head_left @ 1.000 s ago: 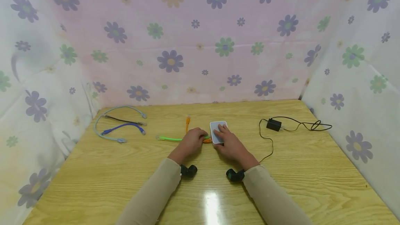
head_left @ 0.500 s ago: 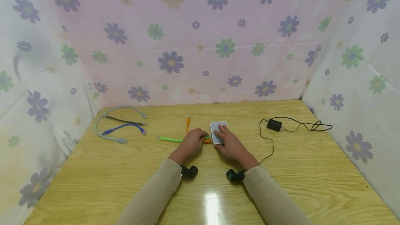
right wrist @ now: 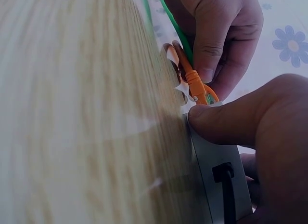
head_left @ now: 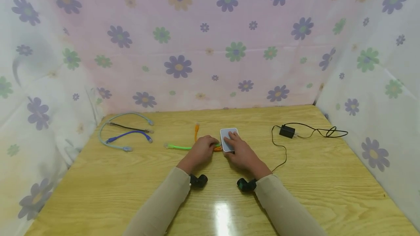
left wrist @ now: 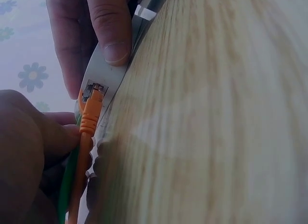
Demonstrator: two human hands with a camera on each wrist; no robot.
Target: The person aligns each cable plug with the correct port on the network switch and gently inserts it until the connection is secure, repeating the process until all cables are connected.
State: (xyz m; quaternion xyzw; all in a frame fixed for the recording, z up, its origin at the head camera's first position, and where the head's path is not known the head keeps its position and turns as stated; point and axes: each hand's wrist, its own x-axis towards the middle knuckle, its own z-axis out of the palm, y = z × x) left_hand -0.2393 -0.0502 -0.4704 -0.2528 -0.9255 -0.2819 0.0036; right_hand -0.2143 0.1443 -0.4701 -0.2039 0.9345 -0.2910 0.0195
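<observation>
A small white box with a grey top, like a network router, lies at the middle of the table. My right hand grips it, fingers over the top and thumb against its side. On the box's left side, my left hand pinches the green network cable close to its plug end, which the fingers mostly hide. An orange network cable has its plug at a port in the box's edge, right beside the green one. Its other end points away behind the left hand.
Light blue, black and dark blue network cables lie at the back left. A black power adapter sits at the right, its thin cord running toward the right wrist. A black plug lead enters the box's side.
</observation>
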